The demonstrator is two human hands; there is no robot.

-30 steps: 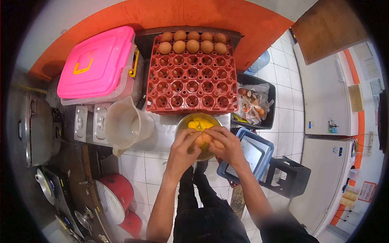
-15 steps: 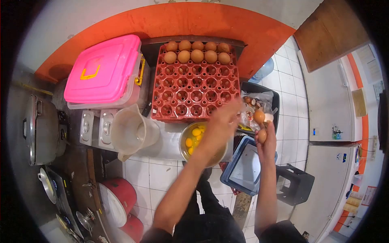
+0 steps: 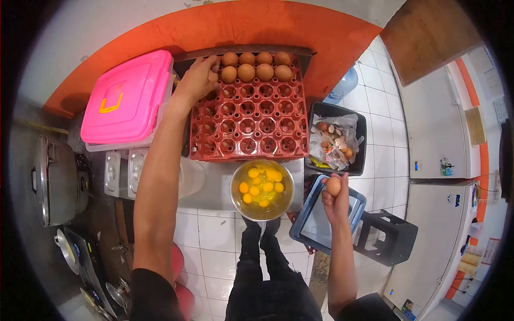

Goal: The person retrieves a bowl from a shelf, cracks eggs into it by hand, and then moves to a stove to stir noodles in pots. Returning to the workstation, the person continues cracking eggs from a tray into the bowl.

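Observation:
My left hand (image 3: 199, 80) reaches to the back left corner of the red plastic egg tray (image 3: 257, 124), its fingers curled round an egg at the left end of the rows; the hand mostly hides that egg. Brown eggs (image 3: 246, 72) fill the rest of the two back rows. Over the blue-grey tub (image 3: 305, 235), my right hand (image 3: 338, 204) holds a whole-looking brown egg (image 3: 333, 185). In front of the egg tray sits a metal bowl (image 3: 233, 200) containing several yolks (image 3: 267, 186) in clear egg white.
A black bin (image 3: 365, 144) lined with plastic holds broken shells (image 3: 338, 140), right of the egg tray. A pink-lidded box (image 3: 126, 99), a translucent jug (image 3: 191, 177) and lidded metal containers (image 3: 112, 174) stand left. A dark stool (image 3: 393, 238) is at right.
My left hand has swung from near the bin across to the egg tray's back left corner. The egg in my right hand has moved nearer me, away from the bin. The view has shifted slightly.

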